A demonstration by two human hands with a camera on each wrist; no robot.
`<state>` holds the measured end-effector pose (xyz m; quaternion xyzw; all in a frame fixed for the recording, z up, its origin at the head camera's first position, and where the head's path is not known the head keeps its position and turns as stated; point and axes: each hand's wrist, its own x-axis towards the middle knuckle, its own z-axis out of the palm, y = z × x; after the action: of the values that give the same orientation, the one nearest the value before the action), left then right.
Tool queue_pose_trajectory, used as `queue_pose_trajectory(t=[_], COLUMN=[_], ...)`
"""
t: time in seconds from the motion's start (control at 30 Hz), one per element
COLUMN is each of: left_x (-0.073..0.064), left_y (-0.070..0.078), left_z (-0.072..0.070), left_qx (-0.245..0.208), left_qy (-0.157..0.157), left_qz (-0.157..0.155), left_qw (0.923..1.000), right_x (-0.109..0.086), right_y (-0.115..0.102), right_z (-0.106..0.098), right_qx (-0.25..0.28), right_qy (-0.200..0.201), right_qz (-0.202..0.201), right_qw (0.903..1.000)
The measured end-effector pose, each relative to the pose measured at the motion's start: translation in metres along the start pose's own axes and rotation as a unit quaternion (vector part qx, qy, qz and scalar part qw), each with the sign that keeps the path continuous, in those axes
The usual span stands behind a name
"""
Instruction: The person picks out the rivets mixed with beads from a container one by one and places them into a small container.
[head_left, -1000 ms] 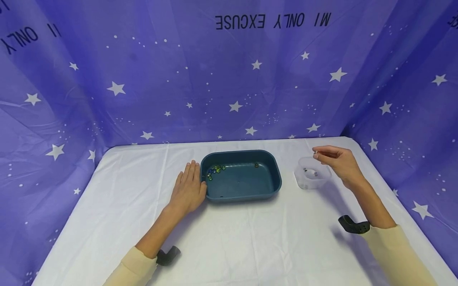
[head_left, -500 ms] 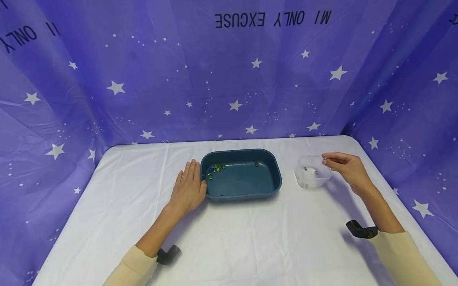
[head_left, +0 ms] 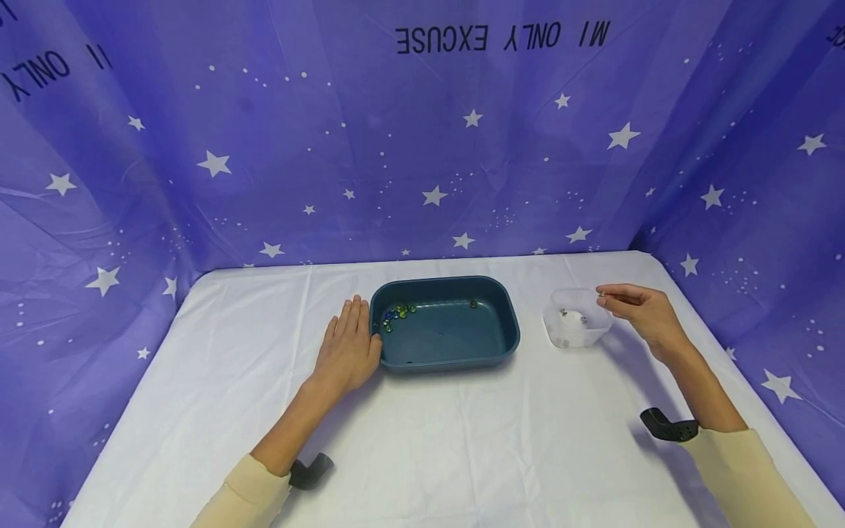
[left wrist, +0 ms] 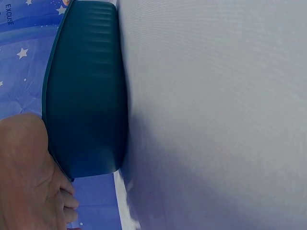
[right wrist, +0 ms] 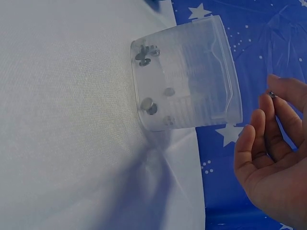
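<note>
My left hand (head_left: pixel 346 348) lies with straight fingers along the left end of a dark teal plastic tub (head_left: pixel 449 363), thumb touching its rim. Inside the tub, several green and blue glass beads (head_left: pixel 401 312) cluster at the left, and a brownish one (head_left: pixel 473 303) sits at the far right. My right hand (head_left: pixel 640 315) pinches a small shiny metallic-looking piece (right wrist: pixel 272 95) between thumb and forefinger, its exact kind too small to tell. That hand hovers by the upper right rim of a clear plastic container (right wrist: pixel 192 72). Several small silvery round pieces (right wrist: pixel 148 105) lie at its bottom.
A white cloth (head_left: pixel 462 440) covers the table. Purple star-patterned curtains (head_left: pixel 370 169) hang behind it and on both sides. Between tub and clear container is a strip of bare cloth. A black wrist mount (head_left: pixel 668 425) sits on the right forearm.
My right hand has moved right and slightly nearer, from above the clear container to its right rim, still pinching the small piece. The left hand and the tub stay where they were.
</note>
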<state>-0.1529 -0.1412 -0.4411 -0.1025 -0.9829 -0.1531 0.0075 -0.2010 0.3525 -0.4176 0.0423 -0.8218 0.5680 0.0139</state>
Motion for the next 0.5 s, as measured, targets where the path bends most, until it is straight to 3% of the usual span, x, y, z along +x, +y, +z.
queue_pose_trajectory(t=[0.5], left_x=[-0.0003], left_y=[0.0005], left_z=[-0.0008], left_qx=[-0.001], left_qy=[-0.004], left_qz=[-0.002], left_qw=[1.0], right_x=[0.0019], right_y=[-0.0008], right_z=[0.0013], right_qx=[0.004], right_qy=[0.001], right_qz=[-0.007], right_qw=[1.0])
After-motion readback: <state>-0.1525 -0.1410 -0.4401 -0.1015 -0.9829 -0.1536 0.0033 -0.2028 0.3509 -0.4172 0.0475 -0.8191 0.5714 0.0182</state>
